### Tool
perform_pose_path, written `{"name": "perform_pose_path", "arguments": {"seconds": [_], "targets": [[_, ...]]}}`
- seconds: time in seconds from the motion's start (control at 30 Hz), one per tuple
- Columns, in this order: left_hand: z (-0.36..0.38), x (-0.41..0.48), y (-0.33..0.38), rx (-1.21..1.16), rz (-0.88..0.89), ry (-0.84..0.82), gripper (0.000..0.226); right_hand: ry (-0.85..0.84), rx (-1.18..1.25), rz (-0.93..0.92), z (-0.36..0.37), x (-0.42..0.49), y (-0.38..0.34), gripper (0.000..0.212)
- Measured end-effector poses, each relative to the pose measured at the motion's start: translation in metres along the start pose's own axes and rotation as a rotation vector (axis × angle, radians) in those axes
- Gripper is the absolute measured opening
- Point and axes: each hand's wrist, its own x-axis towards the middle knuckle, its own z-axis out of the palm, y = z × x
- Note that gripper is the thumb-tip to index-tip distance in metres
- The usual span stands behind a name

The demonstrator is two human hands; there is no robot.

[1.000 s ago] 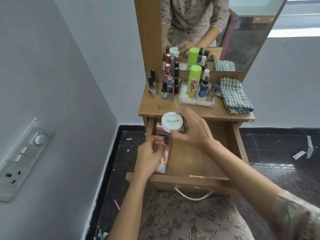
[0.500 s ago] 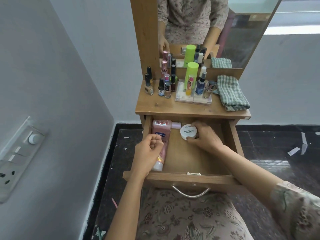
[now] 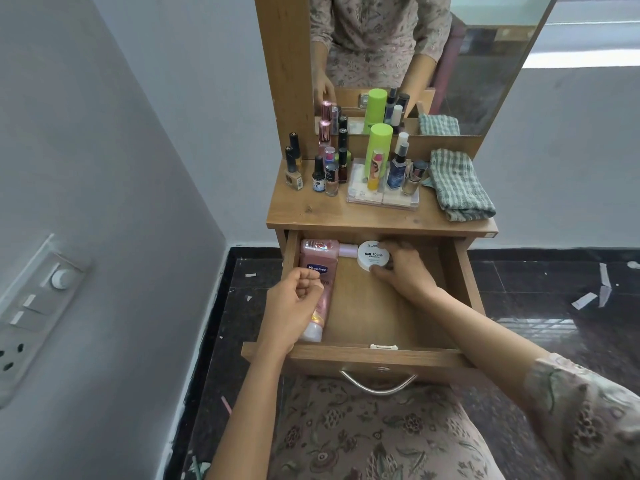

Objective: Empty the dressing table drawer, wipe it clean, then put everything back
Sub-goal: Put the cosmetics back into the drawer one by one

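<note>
The wooden drawer (image 3: 377,358) of the dressing table stands pulled open. A pink Vaseline lotion tube (image 3: 318,268) lies along its left wall, cap toward me. A round white nail polish remover tub (image 3: 372,259) sits at the drawer's back. My right hand (image 3: 403,268) grips that tub from the right with thumb and fingers around its rim. My left hand (image 3: 294,306) hovers over the tube with fingers curled and nothing in them.
On the tabletop (image 3: 311,213) stand several nail polish bottles (image 3: 329,171), a green bottle (image 3: 379,147) on a clear tray (image 3: 381,199), and a folded checked cloth (image 3: 457,183). A mirror (image 3: 433,57) rises behind. A switch panel (image 3: 31,306) is on the left wall.
My right hand has carried the white tub from above the drawer front down to the drawer's back and set it there. The left hand has stayed over the lotion tube.
</note>
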Motion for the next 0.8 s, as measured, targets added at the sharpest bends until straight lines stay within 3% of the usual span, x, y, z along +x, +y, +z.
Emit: {"name": "perform_pose_path", "arguments": {"seconds": [0.3,0.4,0.47,0.53,0.7,0.8], "targets": [[-0.001,-0.002,0.001,-0.007,-0.006,-0.007,0.018,-0.039,-0.018,0.044,-0.012,-0.011,-0.013,0.067],[-0.001,-0.003,0.001,-0.002,0.01,-0.002,0.017,-0.078,-0.273,0.095,-0.022,-0.026,-0.027,0.052],[-0.001,-0.002,0.002,0.002,0.018,-0.002,0.016,-0.097,-0.32,0.105,-0.027,-0.039,-0.045,0.036],[-0.001,-0.001,0.002,-0.001,0.025,-0.003,0.016,-0.03,-0.253,0.013,-0.03,-0.048,-0.064,0.028],[0.0,-0.001,0.0,0.003,0.023,0.017,0.015,0.405,0.045,-0.309,-0.057,-0.034,-0.106,0.023],[0.001,-0.001,0.001,0.019,0.007,0.016,0.016,0.452,0.118,-0.338,-0.072,-0.005,-0.125,0.028]]}}
